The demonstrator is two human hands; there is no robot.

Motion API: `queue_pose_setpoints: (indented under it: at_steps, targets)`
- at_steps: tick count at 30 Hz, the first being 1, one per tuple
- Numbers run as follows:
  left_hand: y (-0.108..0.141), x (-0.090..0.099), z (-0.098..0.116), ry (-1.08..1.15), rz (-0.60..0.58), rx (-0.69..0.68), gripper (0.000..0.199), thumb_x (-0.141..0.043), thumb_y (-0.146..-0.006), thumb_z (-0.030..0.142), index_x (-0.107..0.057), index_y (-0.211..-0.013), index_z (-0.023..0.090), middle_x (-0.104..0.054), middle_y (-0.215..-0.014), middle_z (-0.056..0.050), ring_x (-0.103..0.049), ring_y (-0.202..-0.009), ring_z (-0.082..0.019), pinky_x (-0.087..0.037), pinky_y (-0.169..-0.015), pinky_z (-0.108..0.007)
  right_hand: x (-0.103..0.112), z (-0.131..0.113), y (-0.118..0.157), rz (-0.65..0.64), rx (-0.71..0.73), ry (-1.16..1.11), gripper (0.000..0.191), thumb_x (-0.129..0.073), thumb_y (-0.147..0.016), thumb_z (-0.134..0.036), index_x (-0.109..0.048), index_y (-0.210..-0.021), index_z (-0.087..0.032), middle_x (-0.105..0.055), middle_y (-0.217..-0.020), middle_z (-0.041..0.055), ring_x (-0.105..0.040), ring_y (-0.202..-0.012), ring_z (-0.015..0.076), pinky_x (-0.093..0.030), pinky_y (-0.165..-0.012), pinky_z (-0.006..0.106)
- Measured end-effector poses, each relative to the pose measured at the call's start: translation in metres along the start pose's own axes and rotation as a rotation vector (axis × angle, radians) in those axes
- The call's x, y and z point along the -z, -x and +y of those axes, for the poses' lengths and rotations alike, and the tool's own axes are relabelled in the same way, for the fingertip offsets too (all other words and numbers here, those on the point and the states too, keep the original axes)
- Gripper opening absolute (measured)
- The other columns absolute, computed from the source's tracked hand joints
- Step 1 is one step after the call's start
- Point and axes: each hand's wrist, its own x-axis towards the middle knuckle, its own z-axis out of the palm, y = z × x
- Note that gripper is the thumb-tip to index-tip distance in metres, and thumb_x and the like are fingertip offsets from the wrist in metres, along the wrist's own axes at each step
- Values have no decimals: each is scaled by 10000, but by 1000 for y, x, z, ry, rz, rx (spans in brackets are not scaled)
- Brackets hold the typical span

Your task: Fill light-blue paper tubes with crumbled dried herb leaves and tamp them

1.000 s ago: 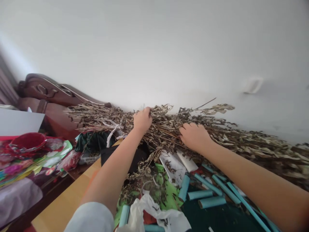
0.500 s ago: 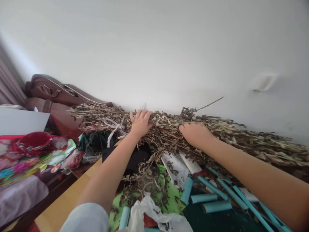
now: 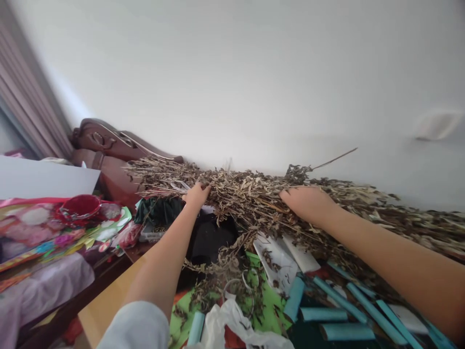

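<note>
Along the wall point(image 3: 254, 87), brittle, curled, grey-brown dried plants point(image 3: 247, 189), left hand point(image 3: 196, 195) and right hand point(image 3: 307, 203) clamped on them.

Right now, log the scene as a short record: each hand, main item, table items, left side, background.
left hand: on the dried plant bundle, beside the white tie; grip unclear
right hand: on the bundle further right, fingers partly hidden in leaves
dried plant bundle: lies lengthwise along the wall
white tie: around the bundle's left part, partly covered
near side: blue tubes, white plastic bag, green sheet
left side: red basket, white board
background: pale wall, curtain
</note>
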Motion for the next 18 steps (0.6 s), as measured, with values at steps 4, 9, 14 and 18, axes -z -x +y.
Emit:
queue_pose_setpoints:
  at_steps: [4,9,14,18]
  targets:
    - [1,-4,6,-37,68,-17,319,-317,-758,434,-552,-848,239,-613,-920,-63,-533,-882,-282,-350,-722,-448,6,-1,2,-47,30,9,190,-397,-708,-54,-508,-835,-140,-585,-650,88,-578,-652,236,-351,-491,268]
    - [4,-5,9,-106,123,-67,286,-305,-771,304,-568,-822,203,-609,-905,-97,-500,-911,-288,-302,-755,-468,14,2,12,-104,14,-5,199,-391,-685,-47,-501,-801,-165,-584,-628,82,-571,-617,234,-285,-443,256]
    - [4,-5,9,-141,151,-113,288,-304,-776,283,-564,-855,189,-594,-939,-102,-477,-922,-281,-277,-778,-475,16,8,31,-157,-26,-47,231,-402,-640,-33,-502,-785,-182,-599,-624,74,-569,-577,211,-225,-411,248]
    - [6,-6,9,-148,166,-121,286,-305,-781,290,-563,-858,191,-604,-914,-95,-483,-889,-284,-282,-759,-487,12,8,46,-158,-63,-82,232,-436,-635,-49,-524,-782,-205,-613,-654,55,-575,-606,194,-297,-442,251]
